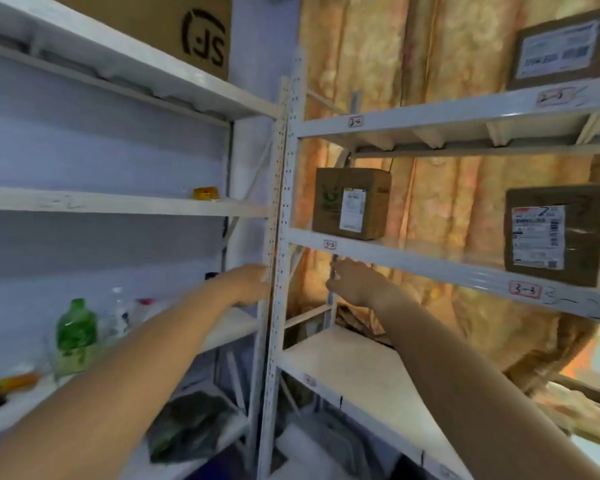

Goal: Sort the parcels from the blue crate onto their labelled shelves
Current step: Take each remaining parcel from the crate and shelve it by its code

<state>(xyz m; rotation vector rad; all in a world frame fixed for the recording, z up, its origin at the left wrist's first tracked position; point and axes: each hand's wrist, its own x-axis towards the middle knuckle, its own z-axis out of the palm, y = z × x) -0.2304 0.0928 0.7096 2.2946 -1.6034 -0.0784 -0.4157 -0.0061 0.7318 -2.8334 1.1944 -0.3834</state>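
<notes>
Judged partway through: one parcel (pixel 352 204) far left on the right rack's middle shelf (pixel 413 261), second parcel (pixel 555 235) further right, third parcel (pixel 561 50) above, blue crate out of view, left hand (pixel 246 284) and right hand (pixel 355 284) parcel-free by the upright (pixel 278 237), grip too blurred to tell.

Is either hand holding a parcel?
No: the left hand and right hand reach at the white shelf frame, nothing carried in either.

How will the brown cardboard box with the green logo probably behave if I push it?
The brown cardboard box with the green logo looks stiff: its edges are square, so it should slide, not roll. It is nearly as tall as wide, so a high push might tip it.
</notes>
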